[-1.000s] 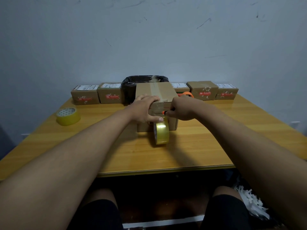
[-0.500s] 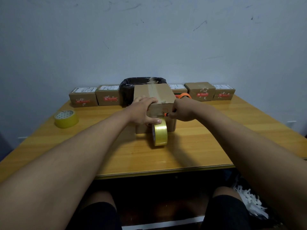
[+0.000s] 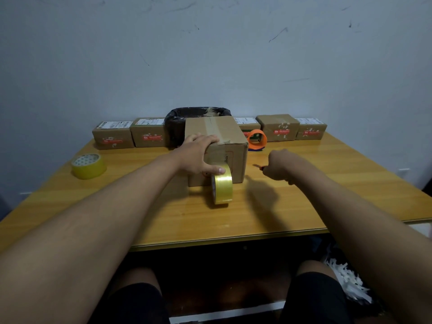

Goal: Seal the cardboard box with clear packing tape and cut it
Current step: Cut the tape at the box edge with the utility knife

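Observation:
A cardboard box (image 3: pixel 230 134) stands mid-table with a strip of clear tape running along its top. My left hand (image 3: pixel 198 154) clamps its near left corner, fingers on top and thumb pressed on the front face. A roll of clear packing tape (image 3: pixel 222 187) stands on edge against the box's front, just under my thumb. To the right of the box, my right hand (image 3: pixel 281 166) is closed around a small cutter (image 3: pixel 258 166) whose orange tip and blade point left, a short gap from the box.
A yellowish tape roll (image 3: pixel 88 166) lies at the table's left. An orange tape dispenser (image 3: pixel 257 139) sits behind the box on the right. Several small cardboard parcels (image 3: pixel 113 135) and a black bin (image 3: pixel 177 120) line the back edge against the wall.
My right hand with the cutter has pulled away from the box's front to the right. The left hand stays on the box, and the tape roll still stands against the front.

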